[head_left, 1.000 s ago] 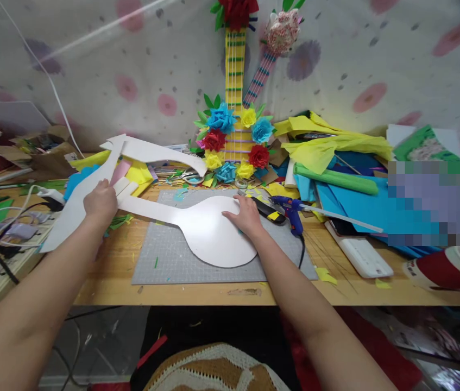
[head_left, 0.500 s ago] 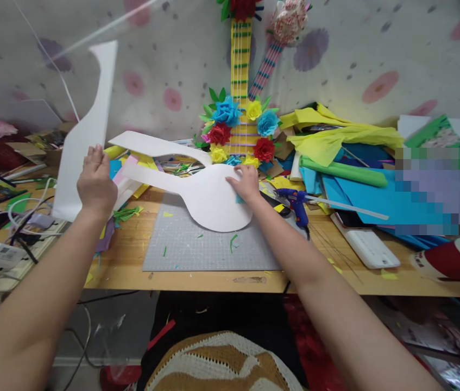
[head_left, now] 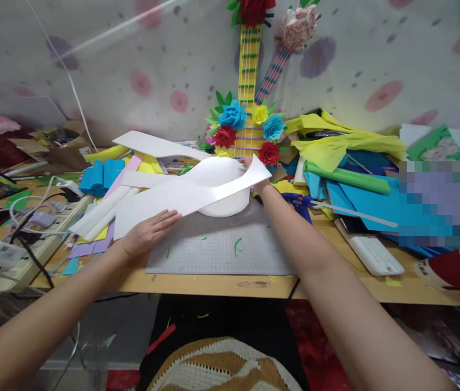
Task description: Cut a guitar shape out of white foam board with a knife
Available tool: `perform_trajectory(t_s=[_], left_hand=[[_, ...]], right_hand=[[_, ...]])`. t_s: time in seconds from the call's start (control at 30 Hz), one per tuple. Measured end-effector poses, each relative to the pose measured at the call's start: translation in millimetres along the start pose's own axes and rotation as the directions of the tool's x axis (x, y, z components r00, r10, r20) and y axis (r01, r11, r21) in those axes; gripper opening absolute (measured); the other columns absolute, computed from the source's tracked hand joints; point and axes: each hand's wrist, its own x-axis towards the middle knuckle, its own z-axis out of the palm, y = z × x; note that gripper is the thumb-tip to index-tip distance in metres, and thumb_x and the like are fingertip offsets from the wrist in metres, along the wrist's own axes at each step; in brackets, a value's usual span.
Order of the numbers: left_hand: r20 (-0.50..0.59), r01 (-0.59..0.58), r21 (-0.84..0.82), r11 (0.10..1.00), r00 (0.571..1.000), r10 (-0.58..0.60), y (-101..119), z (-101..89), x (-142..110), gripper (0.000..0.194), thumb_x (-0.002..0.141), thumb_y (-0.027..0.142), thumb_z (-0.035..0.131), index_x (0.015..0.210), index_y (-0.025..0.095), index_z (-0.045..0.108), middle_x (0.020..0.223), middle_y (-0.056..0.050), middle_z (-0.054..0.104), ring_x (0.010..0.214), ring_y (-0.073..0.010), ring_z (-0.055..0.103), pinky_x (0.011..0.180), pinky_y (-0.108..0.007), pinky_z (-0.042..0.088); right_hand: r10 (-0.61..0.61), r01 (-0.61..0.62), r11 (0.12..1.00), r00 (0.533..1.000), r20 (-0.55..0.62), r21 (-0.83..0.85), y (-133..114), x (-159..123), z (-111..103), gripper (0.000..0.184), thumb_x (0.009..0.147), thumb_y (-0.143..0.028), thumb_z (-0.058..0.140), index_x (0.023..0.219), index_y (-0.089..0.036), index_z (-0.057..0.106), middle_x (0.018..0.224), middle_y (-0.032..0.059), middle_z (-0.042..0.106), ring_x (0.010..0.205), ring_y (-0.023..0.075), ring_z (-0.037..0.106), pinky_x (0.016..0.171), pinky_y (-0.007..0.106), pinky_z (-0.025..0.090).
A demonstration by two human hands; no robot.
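A white guitar-shaped cutout [head_left: 227,205] lies over the grey cutting mat [head_left: 213,247], its narrow neck pointing left. Across it slants a long white offcut sheet [head_left: 160,201] with a curved edge, covering part of the cutout. My left hand [head_left: 152,232] holds this sheet at its near edge, fingers straight along the top and thumb hidden. At the cutout's right rim is my right hand [head_left: 259,183], gripping the cutout; the sheet's pointed end hides most of its fingers. Behind them lies another white offcut [head_left: 152,145].
A yellow paper guitar [head_left: 247,81] with paper flowers leans at the back wall. On the right are a blue glue gun [head_left: 297,201], a white power bank [head_left: 370,250], coloured paper [head_left: 364,203] and a red cup [head_left: 447,269]. A power strip [head_left: 46,244] with cables sits left.
My left hand has swung the offcut sheet from upright at the left down and rightward across the cutout. My right hand stays at the cutout's right rim. The view has shifted slightly.
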Motion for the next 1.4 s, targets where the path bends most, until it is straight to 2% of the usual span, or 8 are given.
perform_trajectory(t_s=[0.13,0.23,0.3,0.47,0.6,0.7,0.8,1.4], left_hand=[[0.04,-0.085,-0.022,0.996,0.996,0.086,13,-1.7,-4,0.05,0.09,0.006,0.034,0.139,0.017,0.033,0.131,-0.009,0.054,0.131,-0.0184,0.036,0.108,-0.042,0.038],[0.076,-0.129,-0.004,0.992,0.989,0.129,20,0.1,-10,0.048,0.088,0.005,0.034,0.133,0.018,0.041,0.127,-0.007,0.057,0.128,-0.0173,0.04,0.108,-0.039,0.037],[0.091,-0.119,0.006,0.993,0.989,0.118,21,1.5,-14,0.047,0.086,0.005,0.034,0.13,0.018,0.046,0.125,-0.008,0.059,0.126,-0.0176,0.044,0.106,-0.038,0.039],[0.014,-0.024,0.042,0.999,1.0,0.023,25,5.9,-5,0.04,0.084,0.014,0.042,0.123,0.018,0.05,0.116,-0.009,0.064,0.111,-0.018,0.057,0.092,-0.034,0.05],[-0.007,0.224,0.098,0.97,0.974,-0.224,41,21.1,46,0.044,0.086,0.035,0.048,0.125,0.014,0.048,0.127,-0.015,0.055,0.119,-0.0238,0.05,0.1,-0.042,0.041],[0.135,0.323,0.052,0.945,0.935,-0.328,56,37.0,88,0.059,0.082,0.049,0.052,0.129,0.013,0.044,0.13,-0.016,0.051,0.122,-0.0268,0.045,0.107,-0.046,0.029],[0.271,0.402,0.053,0.914,0.875,-0.401,66,47.6,113,0.049,0.084,0.05,0.049,0.118,0.014,0.052,0.113,-0.014,0.06,0.107,-0.0256,0.055,0.092,-0.04,0.041],[0.411,0.472,0.128,0.872,0.775,-0.48,61,47.2,114,0.046,0.085,0.057,0.042,0.091,0.014,0.058,0.087,-0.013,0.066,0.083,-0.0273,0.063,0.066,-0.033,0.042]], right_hand=[[0.188,-0.22,0.929,0.973,0.134,0.299,-10,-35,-22,0.047,0.088,-0.056,0.034,0.085,-0.018,0.06,0.088,0.0083,0.067,0.075,0.0153,0.061,0.078,0.033,0.048],[0.33,-0.531,0.741,0.821,0.466,0.41,-22,-55,-43,0.072,0.083,-0.07,0.013,0.097,-0.017,0.06,0.083,0.0095,0.069,0.058,0.0165,0.061,0.061,0.035,0.051],[0.383,-0.617,0.651,0.77,0.51,0.443,-31,-64,-53,0.081,0.08,-0.073,0.006,0.098,-0.016,0.06,0.082,0.0115,0.07,0.056,0.018,0.062,0.056,0.035,0.051],[0.466,-0.624,0.683,0.772,0.431,0.38,-45,-79,-48,0.041,0.084,-0.053,0.048,0.087,-0.014,0.059,0.073,0.0093,0.069,0.054,0.015,0.061,0.053,0.029,0.051],[0.431,-0.511,0.809,0.851,0.298,0.289,-46,-92,-20,0.012,0.08,-0.022,0.061,0.072,-0.013,0.059,0.048,-0.0018,0.055,0.037,0.0066,0.045,0.042,0.019,0.042],[0.436,-0.492,0.807,0.87,0.233,0.326,-46,-101,-6,0.014,0.082,-0.02,0.056,0.069,-0.015,0.056,0.042,-0.0063,0.046,0.034,0.0053,0.037,0.042,0.02,0.042],[0.467,-0.508,0.77,0.861,0.201,0.386,-44,-107,-3,0.014,0.083,-0.021,0.055,0.069,-0.017,0.053,0.042,-0.0079,0.043,0.034,0.0046,0.034,0.043,0.02,0.041],[0.623,-0.529,0.606,0.78,0.06,0.594,-35,-111,13,0.012,0.087,-0.017,0.044,0.075,-0.019,0.043,0.04,-0.013,0.03,0.031,0.0022,0.023,0.035,0.015,0.032]])
